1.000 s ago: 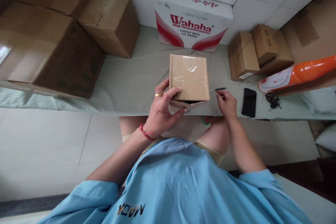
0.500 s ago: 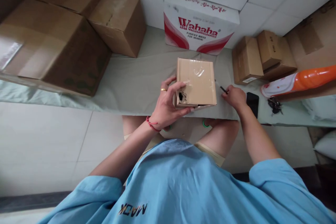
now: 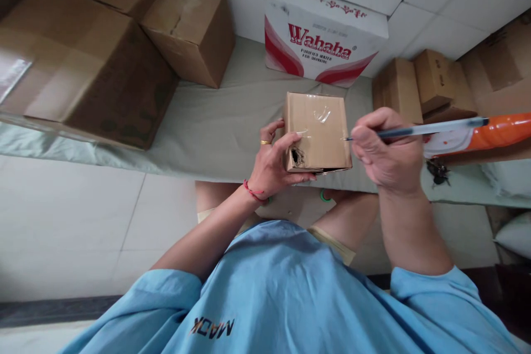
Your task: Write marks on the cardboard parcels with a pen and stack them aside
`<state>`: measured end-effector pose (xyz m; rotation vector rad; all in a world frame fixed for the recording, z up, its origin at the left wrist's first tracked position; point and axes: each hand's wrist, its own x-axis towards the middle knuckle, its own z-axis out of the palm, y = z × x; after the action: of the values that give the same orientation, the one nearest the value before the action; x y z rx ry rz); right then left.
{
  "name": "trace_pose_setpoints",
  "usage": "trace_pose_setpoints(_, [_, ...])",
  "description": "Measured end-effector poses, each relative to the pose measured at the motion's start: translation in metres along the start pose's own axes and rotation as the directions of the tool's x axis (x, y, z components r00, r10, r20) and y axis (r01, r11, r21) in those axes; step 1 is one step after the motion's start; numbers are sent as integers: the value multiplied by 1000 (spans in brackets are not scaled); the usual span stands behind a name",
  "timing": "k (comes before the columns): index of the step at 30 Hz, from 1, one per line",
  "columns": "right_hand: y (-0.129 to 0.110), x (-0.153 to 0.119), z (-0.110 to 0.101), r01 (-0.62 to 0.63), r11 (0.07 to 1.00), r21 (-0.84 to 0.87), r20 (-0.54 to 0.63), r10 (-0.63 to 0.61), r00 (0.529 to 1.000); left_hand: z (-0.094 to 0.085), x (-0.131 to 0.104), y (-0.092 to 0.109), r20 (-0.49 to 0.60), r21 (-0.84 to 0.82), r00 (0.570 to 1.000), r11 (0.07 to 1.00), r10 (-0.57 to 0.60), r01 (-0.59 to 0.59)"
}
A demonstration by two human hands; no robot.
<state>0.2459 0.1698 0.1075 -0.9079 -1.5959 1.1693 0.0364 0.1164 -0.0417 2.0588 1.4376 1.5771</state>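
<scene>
A small cardboard box (image 3: 318, 133) with clear tape on top stands on the cloth-covered surface before me. Near its front left corner is a dark, ragged hole. My left hand (image 3: 279, 157) grips the box by its left and front sides, fingertips resting on the top edge. In my right hand (image 3: 388, 149) is a pen (image 3: 431, 128), pinched between thumb and fingers and raised beside the box. Its dark tip points left at the box's right edge; whether it touches I cannot tell.
A white and red Wahaha carton (image 3: 323, 38) stands behind against the wall. Large cardboard boxes (image 3: 87, 61) fill the left side; smaller boxes (image 3: 398, 88) stand at the right. An orange and white cylindrical item (image 3: 501, 131) and keys (image 3: 438, 172) lie right of my right hand.
My right hand has lifted from the cloth with the pen, turning it so its tip faces the box. The hand now hides the black phone. My left hand still grips the box.
</scene>
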Motion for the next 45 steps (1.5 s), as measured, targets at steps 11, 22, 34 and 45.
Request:
trace_pose_setpoints(11, [10,-7,24,62,996,-70,144,-51,988,11,-5,9,-99,-1,995,1000,-5,5])
trace_pose_setpoints(22, [5,-2,27,112,973,-202,224,-65,972,21,-3,-8,-131,56,989,997,68,-62])
trace_pose_setpoints(34, [4,-1,30,213,917,-338,327,-98,940,23,-6,-6,-106,-29,994,999,-24,21])
trace_pose_setpoints(45, [0,1,33,215,888,-407,332,-76,940,24,-7,-6,-102,-48,995,999,-17,12])
